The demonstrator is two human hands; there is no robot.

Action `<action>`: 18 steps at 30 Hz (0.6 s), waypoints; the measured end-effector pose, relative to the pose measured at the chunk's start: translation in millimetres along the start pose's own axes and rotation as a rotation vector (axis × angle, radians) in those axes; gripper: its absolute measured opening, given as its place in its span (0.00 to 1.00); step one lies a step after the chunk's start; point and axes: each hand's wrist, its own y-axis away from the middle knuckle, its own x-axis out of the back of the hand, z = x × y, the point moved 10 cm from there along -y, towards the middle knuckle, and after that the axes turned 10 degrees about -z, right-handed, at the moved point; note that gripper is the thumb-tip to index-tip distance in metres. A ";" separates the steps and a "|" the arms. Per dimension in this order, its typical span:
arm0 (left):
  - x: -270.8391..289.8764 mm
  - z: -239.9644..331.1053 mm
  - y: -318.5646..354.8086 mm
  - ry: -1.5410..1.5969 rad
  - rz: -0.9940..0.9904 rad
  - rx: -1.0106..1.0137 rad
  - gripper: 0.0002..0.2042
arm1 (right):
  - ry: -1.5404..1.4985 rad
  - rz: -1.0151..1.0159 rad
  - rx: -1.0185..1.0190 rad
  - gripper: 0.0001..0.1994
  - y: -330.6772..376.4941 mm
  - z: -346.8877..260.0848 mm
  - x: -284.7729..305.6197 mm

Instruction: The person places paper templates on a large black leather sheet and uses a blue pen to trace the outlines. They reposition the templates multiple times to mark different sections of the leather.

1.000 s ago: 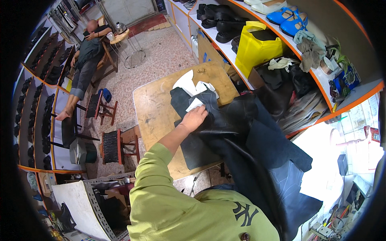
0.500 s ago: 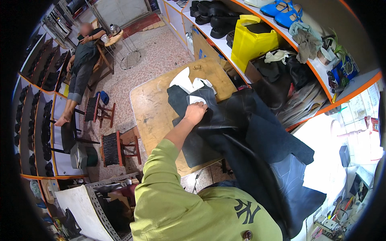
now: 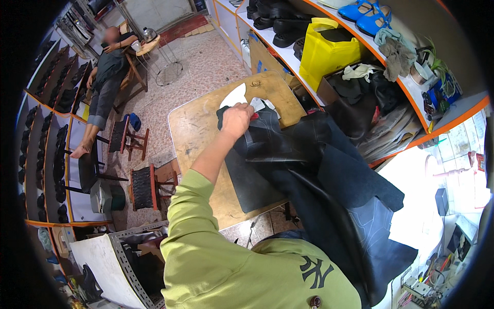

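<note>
My left hand (image 3: 237, 119) reaches across the wooden table (image 3: 198, 126), its fingers closed near the far edge of the black leather sheet (image 3: 298, 177). Whatever the fingers hold is hidden; a small red thing (image 3: 254, 117) shows beside the fingertips. Just beyond the hand lie a curved white pattern piece (image 3: 236, 95) and a second white pattern piece (image 3: 268, 106). Thin pale outlines run over the leather, which drapes off the table's near right edge toward my body. My right hand does not show.
Shelves on the right hold black shoes (image 3: 284, 32), blue shoes (image 3: 374, 20) and a yellow bag (image 3: 329, 54). A low stool (image 3: 141, 188) stands left of the table. Another person (image 3: 109, 72) reclines on a chair at the far left.
My left hand has moved away and slightly left, off the outlined patch of leather. The white piece that lay under its fingers is gone from there, baring pale outlines.
</note>
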 end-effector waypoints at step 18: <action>-140.7 30.8 77.5 0.912 -0.095 0.490 0.09 | -0.014 -0.012 0.007 0.13 1.7 6.3 -4.5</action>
